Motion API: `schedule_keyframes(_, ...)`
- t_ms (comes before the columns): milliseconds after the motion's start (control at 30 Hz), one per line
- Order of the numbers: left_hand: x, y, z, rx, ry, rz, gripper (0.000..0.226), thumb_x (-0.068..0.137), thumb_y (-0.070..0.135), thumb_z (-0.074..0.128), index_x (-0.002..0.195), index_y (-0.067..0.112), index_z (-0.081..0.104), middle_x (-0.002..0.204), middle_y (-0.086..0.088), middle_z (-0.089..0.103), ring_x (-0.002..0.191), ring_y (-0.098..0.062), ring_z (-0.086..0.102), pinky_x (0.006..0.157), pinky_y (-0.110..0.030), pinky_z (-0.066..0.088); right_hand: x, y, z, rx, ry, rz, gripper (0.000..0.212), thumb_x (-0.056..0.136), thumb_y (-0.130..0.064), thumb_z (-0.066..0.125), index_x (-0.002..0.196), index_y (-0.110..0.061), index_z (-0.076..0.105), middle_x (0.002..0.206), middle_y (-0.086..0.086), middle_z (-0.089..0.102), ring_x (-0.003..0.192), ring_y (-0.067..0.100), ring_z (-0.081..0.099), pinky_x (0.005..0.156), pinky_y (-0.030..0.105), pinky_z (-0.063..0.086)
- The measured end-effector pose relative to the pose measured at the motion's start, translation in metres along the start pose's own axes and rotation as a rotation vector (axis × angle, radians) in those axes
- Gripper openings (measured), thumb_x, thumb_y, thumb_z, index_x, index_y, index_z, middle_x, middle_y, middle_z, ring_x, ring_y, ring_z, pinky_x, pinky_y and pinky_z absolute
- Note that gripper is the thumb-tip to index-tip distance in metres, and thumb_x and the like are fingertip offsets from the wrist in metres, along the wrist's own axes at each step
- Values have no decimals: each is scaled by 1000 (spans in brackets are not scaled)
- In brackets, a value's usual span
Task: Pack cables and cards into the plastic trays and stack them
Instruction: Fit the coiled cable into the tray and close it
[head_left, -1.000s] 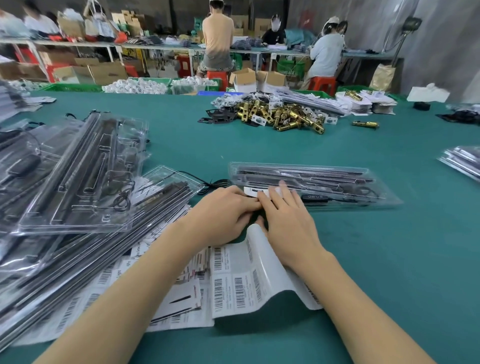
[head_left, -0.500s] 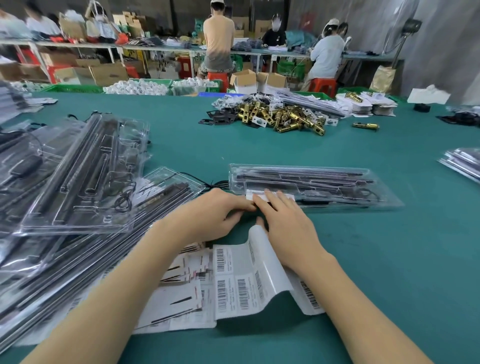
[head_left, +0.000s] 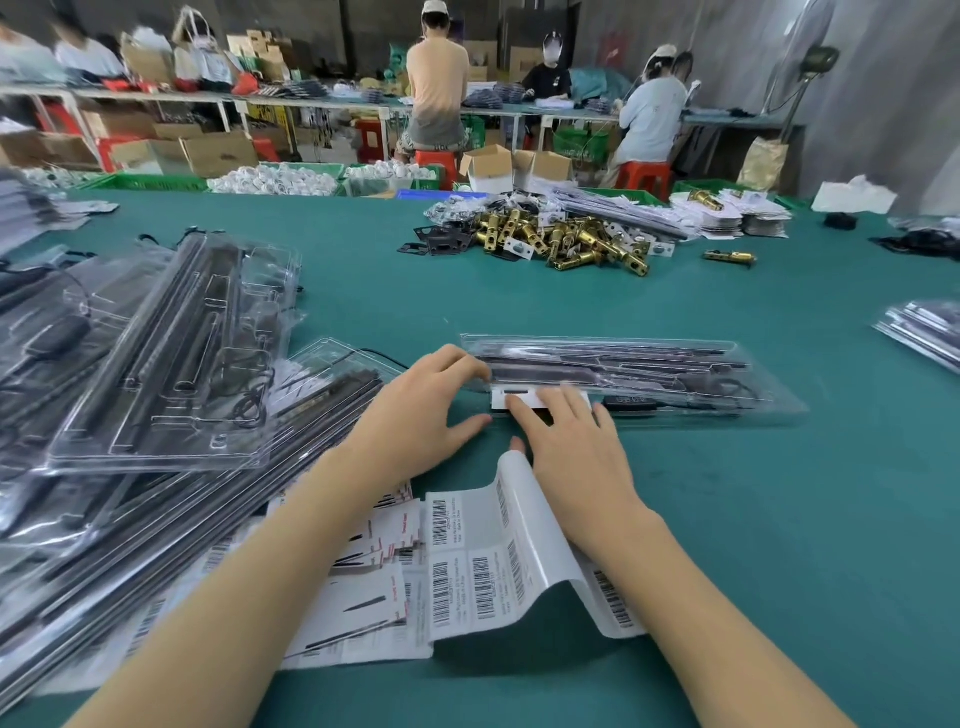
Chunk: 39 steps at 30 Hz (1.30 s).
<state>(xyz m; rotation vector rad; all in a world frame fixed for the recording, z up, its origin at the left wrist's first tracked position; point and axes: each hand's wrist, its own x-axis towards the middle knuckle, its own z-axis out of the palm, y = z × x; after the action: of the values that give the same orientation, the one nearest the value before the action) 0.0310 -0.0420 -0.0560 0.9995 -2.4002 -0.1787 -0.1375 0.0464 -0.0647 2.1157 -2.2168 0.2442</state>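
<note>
A clear plastic tray (head_left: 675, 382) holding dark rods and a cable lies across the green table in front of me. A white label (head_left: 540, 399) sits on its near left part. My left hand (head_left: 421, 410) rests on the tray's left end, fingers laid over its top and thumb by the near edge. My right hand (head_left: 571, 447) presses flat on the label with straight fingers. A curled sheet of barcode labels (head_left: 498, 551) lies under my forearms. Printed cards (head_left: 374, 571) lie beside it.
Piles of filled clear trays (head_left: 171, 353) take up the left side. Brass lock parts (head_left: 571, 239) are heaped at mid table, another tray stack (head_left: 924, 332) sits at the right edge. People work at benches behind.
Both hands have moved forward onto the tray; the left hand now covers its left end and the right hand has slid right along the white label.
</note>
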Motion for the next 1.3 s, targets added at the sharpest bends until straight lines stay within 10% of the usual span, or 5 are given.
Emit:
schedule_keyframes(733, -1, 2, 11, 19, -53, -106, 33, 94, 48, 62, 114, 21, 64, 119, 2, 50, 93, -20, 58, 89, -39, 49, -10, -5, -3, 41, 5, 103, 50, 105, -49, 33, 153, -35, 31, 153, 11, 27, 139, 26, 26, 100, 39, 33)
schedule_keyframes(900, 0, 1, 11, -12, -51, -111, 33, 93, 47, 64, 111, 19, 67, 118, 2, 52, 97, -20, 58, 91, -38, 48, -9, -8, -1, 176, 0, 105, 48, 105, -41, 38, 151, -26, 35, 131, 10, 27, 118, 27, 42, 76, 30, 35)
schedule_keyframes(1100, -1, 1, 10, -17, -54, -118, 32, 93, 45, 66, 112, 20, 67, 119, 3, 53, 98, -19, 58, 89, -32, 46, -12, -6, -1, 79, 16, 71, 49, 105, -41, 36, 150, -23, 37, 148, 7, 39, 144, 27, 27, 108, 37, 33)
schedule_keyframes(1300, 0, 1, 8, -5, -66, -97, 31, 94, 46, 64, 111, 20, 67, 118, 5, 57, 101, -20, 59, 92, -37, 47, -10, 2, -5, 175, 295, 75, 26, 90, -31, 63, 111, -18, 70, 105, 0, 59, 101, 23, 50, 76, 35, 40)
